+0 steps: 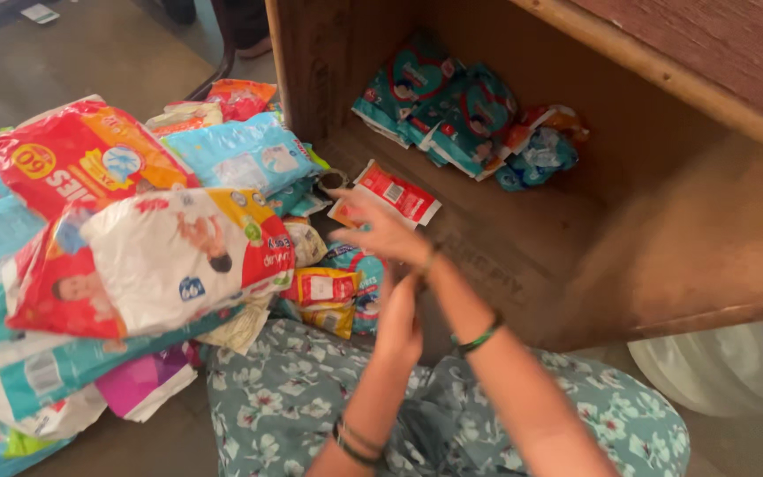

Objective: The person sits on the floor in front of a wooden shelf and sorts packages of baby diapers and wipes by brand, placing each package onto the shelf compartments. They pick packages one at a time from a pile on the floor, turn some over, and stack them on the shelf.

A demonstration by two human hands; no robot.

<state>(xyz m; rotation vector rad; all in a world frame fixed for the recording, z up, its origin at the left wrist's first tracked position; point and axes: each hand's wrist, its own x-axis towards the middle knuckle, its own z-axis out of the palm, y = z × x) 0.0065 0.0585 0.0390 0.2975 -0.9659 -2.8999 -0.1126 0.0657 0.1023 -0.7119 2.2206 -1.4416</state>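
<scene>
Where the wooden cabinet [523,238] opens at floor level, right hand [381,234] stretched across the body, fingers spread wide and empty, blurred, just short of a red-and-white packet [392,194] lying flat on the cabinet's bottom board near its front edge. Green bangle [479,337] on that wrist. Left hand [399,322] raised just under the right wrist, back turned to the camera; too blurred to tell whether open or closed, nothing seen in it. Deeper in the cabinet, against the back corner, a heap of small teal diaper packets [452,110]. Left of the cabinet, on the floor [108,53], a loose pile of larger packs: white diaper pack [178,256] on top, red diaper pack [81,150] behind it, light-blue pack [245,155] beside the cabinet wall. Small yellow-and-red packet [324,287] between pile and left hand. Floral-print lap [293,389] below both arms. Clear plastic bag [726,371] at lower right.
</scene>
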